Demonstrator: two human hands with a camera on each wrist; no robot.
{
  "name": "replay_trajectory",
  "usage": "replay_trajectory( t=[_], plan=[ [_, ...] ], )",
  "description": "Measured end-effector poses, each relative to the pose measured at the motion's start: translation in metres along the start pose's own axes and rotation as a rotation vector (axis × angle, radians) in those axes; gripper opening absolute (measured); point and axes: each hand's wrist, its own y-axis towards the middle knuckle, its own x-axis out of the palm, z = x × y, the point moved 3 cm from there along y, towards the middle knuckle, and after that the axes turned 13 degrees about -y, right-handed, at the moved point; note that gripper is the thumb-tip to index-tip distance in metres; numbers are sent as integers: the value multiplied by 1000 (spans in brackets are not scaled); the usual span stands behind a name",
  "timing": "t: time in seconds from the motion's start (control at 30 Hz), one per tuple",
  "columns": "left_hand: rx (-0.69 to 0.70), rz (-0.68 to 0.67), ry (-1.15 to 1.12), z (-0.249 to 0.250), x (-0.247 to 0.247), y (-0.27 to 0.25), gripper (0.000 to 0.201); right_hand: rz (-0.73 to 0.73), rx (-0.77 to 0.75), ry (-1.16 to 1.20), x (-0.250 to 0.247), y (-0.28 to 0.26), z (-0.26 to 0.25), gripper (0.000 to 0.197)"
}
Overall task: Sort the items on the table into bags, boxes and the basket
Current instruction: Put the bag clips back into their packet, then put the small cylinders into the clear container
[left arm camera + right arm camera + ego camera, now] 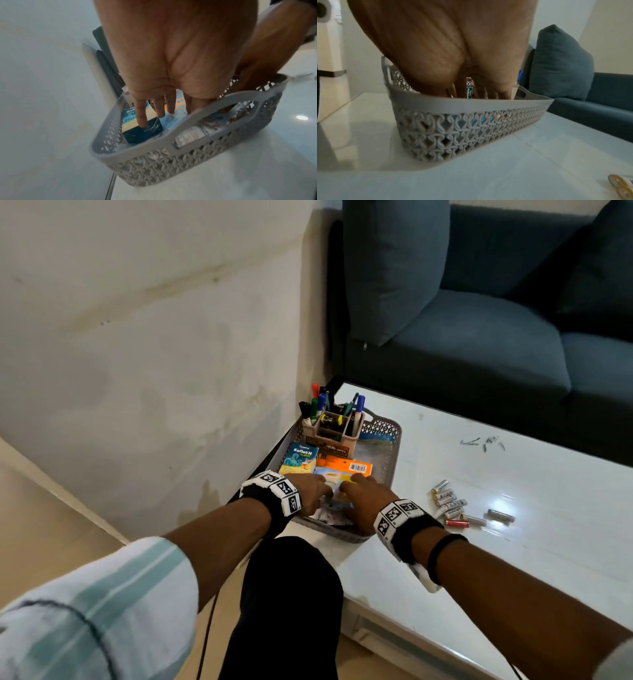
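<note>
A grey lattice basket (pixel 394 446) (pixel 137 152) (pixel 471 104) stands at the table's near left corner. It holds a pink pen holder (pixel 334 426), a blue Koflet-H box (pixel 299 458) (pixel 142 129) (pixel 469 92), an orange pack (pixel 346 465), a pale blue and yellow packet (pixel 337 482) and a clear bag of small items (pixel 334 517) (pixel 193 134). My left hand (pixel 315 487) (pixel 159 112) reaches in with straight fingers, one tip touching the box. My right hand (pixel 363 494) (pixel 453 54) points its fingers down onto the packet; the rim hides its tips.
Several loose batteries (pixel 455 505) (pixel 619 186) lie on the glossy white table (pixel 513 542) right of the basket. A dark blue sofa (pixel 479 337) stands beyond the table. A wall runs along the left. My knee (pixel 291 594) is below the table's edge.
</note>
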Motion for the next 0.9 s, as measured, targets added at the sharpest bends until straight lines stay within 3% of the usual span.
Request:
replay_trajectory(
  t=[0.13,0.27,0.53,0.73,0.9],
  plan=[
    [2,90,-33,19,-22,-17,40,111,-2,114,-21,-22,3,45],
    [44,91,-22,53,-52,-35,34,217,13,135,-49,-56,27,36],
    [122,116,89,201,-100,-17,24,253,236,105,-70,-156,135,24],
    [345,145,62,349,-74,19,35,239,497,131,-43,-255,227,19],
    [445,168,-53,419,-32,51,45,131,746,165,16,-323,296,15]
  ],
)
